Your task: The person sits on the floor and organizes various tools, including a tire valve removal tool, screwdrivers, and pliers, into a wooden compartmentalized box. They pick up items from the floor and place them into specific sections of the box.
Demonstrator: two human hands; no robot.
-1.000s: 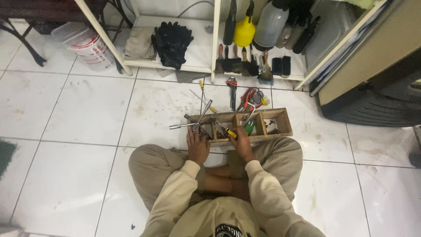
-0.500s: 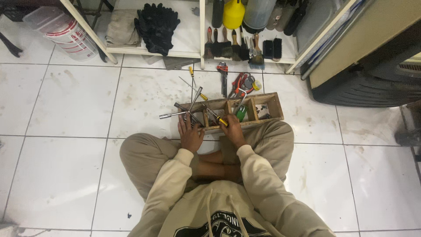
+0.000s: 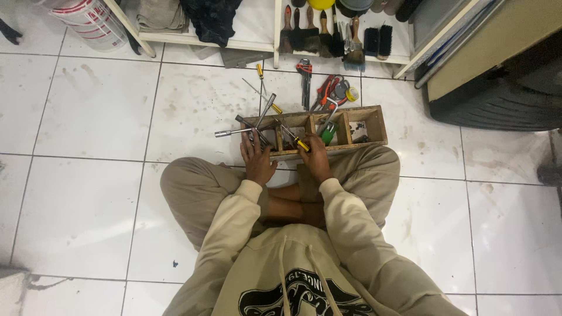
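Note:
I sit cross-legged on a white tiled floor with a wooden tool tray [image 3: 374,126] in front of my knees. The tray has several compartments holding metal socket wrenches [image 3: 240,131], screwdrivers and a green item [image 3: 328,133]. My left hand [image 3: 256,159] rests on the tray's left end, fingers spread over the wrenches. My right hand [image 3: 317,159] lies at the tray's front edge, fingers around a yellow-and-black handled screwdriver [image 3: 300,143].
Loose tools lie beyond the tray: a yellow screwdriver [image 3: 260,71], a red-handled wrench [image 3: 305,76], red pliers [image 3: 328,89]. Brushes [image 3: 328,32] line a white shelf. A white bucket [image 3: 88,20] stands far left; a tyre [image 3: 497,93] lies at right.
The view has drifted down, so the shelf sits higher in frame. Both hands stay at the tray; the left hand has spread further over the wrenches.

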